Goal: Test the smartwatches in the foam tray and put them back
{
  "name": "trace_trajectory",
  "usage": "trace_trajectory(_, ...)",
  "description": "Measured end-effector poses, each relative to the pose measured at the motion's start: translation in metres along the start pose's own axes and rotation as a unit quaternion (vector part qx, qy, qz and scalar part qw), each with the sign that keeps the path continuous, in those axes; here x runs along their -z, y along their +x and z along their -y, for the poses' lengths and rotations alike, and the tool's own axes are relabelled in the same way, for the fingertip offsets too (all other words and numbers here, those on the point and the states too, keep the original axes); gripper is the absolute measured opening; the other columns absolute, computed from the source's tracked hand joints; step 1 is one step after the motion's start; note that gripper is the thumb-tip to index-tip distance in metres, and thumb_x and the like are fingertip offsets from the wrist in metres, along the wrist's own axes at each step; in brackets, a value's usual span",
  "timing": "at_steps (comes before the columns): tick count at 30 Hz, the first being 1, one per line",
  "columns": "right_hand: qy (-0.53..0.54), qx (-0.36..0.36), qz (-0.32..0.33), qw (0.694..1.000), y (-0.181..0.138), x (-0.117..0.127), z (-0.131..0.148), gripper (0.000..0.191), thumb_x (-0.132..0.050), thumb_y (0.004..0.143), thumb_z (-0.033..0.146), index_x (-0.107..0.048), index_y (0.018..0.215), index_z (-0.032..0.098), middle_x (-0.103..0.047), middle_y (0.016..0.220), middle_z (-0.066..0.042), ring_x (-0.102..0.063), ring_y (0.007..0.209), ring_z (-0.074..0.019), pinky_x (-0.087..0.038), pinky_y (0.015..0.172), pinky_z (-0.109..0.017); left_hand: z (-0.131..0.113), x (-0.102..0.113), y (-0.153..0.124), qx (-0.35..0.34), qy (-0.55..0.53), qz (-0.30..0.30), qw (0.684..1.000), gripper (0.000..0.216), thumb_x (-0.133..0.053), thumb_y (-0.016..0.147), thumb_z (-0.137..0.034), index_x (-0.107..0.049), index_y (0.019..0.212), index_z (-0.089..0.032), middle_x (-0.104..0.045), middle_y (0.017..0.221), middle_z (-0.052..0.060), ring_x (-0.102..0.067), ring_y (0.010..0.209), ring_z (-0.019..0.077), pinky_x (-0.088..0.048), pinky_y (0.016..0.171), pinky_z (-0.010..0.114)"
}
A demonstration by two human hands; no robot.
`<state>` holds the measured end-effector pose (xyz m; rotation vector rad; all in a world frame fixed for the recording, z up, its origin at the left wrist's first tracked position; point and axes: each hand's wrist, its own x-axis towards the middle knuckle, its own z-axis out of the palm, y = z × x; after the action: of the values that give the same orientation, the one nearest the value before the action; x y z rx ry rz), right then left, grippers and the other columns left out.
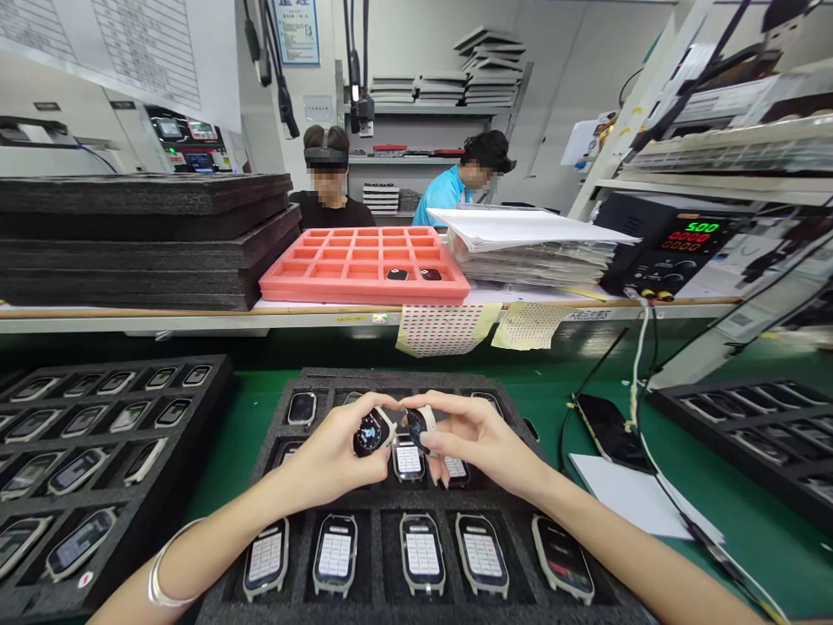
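Observation:
My left hand is closed around a smartwatch body whose dark screen faces me with a lit graphic. My right hand pinches a second smartwatch body, tilted, with a dark screen and a pale case. Both hands are raised close together over a black foam tray. In the tray's pockets lie several strapless watches, among them one with a white grid on its screen just below my hands. In the front row, a watch with a darker screen sits at the right. My hands hide part of the middle rows.
Foam trays of watches lie at left and right. On the shelf stand stacked black foam, a red tray with two pieces and a power supply. A phone, paper and cables lie right. Two people work beyond.

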<state>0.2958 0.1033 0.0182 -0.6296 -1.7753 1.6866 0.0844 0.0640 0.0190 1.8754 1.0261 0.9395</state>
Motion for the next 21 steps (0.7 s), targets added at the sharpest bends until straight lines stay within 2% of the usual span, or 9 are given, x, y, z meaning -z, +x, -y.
trace_trajectory(2, -0.009, 0.002, -0.003, 1.0, -0.0002, -0.0009, 0.001, 0.046, -0.064, 0.087, 0.021, -0.052, 0.13, 0.012, -0.066, 0.059, -0.001, -0.062, 0.048, -0.0117, -0.05, 0.047, -0.02, -0.0004, 0.0003, -0.0004, 0.002, 0.006, 0.003, 1.0, 0.035, -0.054, 0.076, -0.012, -0.053, 0.11, -0.02, -0.063, 0.094, -0.001, -0.057, 0.083, 0.0151, -0.043, 0.077, 0.024)
trace_trajectory(7, -0.016, 0.015, -0.017, 1.0, -0.0006, -0.0045, 0.0024, 0.046, -0.067, 0.084, 0.021, -0.055, 0.127, 0.013, -0.066, 0.059, -0.001, -0.061, 0.048, -0.0114, -0.05, 0.048, -0.02, 0.0033, 0.0, 0.0008, -0.023, 0.005, -0.021, 1.0, 0.035, -0.053, 0.078, -0.013, -0.049, 0.112, -0.02, -0.062, 0.103, 0.001, -0.054, 0.103, 0.018, -0.04, 0.089, 0.025)
trace_trajectory(10, -0.018, 0.019, -0.025, 0.999, -0.0006, -0.006, 0.0032, 0.043, -0.067, 0.083, 0.02, -0.057, 0.125, 0.015, -0.063, 0.061, 0.0, -0.06, 0.047, -0.0105, -0.05, 0.047, -0.019, 0.0041, 0.0, 0.0012, -0.023, 0.01, -0.021, 0.999, 0.035, -0.054, 0.078, -0.013, -0.048, 0.112, -0.02, -0.062, 0.101, 0.001, -0.056, 0.098, 0.0173, -0.041, 0.086, 0.025)
trace_trajectory(14, -0.036, 0.016, -0.025, 0.999, -0.0002, -0.0053, 0.0037, 0.038, -0.067, 0.083, 0.02, -0.062, 0.12, 0.018, -0.059, 0.082, -0.002, -0.062, 0.051, -0.0097, -0.05, 0.046, -0.018, 0.0022, 0.0008, 0.0003, -0.009, 0.017, -0.007, 1.0, 0.029, -0.055, 0.078, -0.014, -0.051, 0.106, -0.02, -0.062, 0.094, -0.001, -0.057, 0.081, 0.0141, -0.042, 0.076, 0.023)
trace_trajectory(21, -0.02, 0.033, -0.019, 0.999, -0.0004, -0.0046, 0.0016, 0.041, -0.066, 0.084, 0.019, -0.058, 0.124, 0.02, -0.056, 0.085, -0.001, -0.062, 0.055, -0.009, -0.052, 0.051, -0.019, 0.0051, 0.0, 0.0013, -0.02, 0.016, -0.031, 0.999, 0.034, -0.054, 0.078, -0.014, -0.047, 0.111, -0.021, -0.061, 0.099, 0.0, -0.053, 0.103, 0.0185, -0.039, 0.088, 0.026)
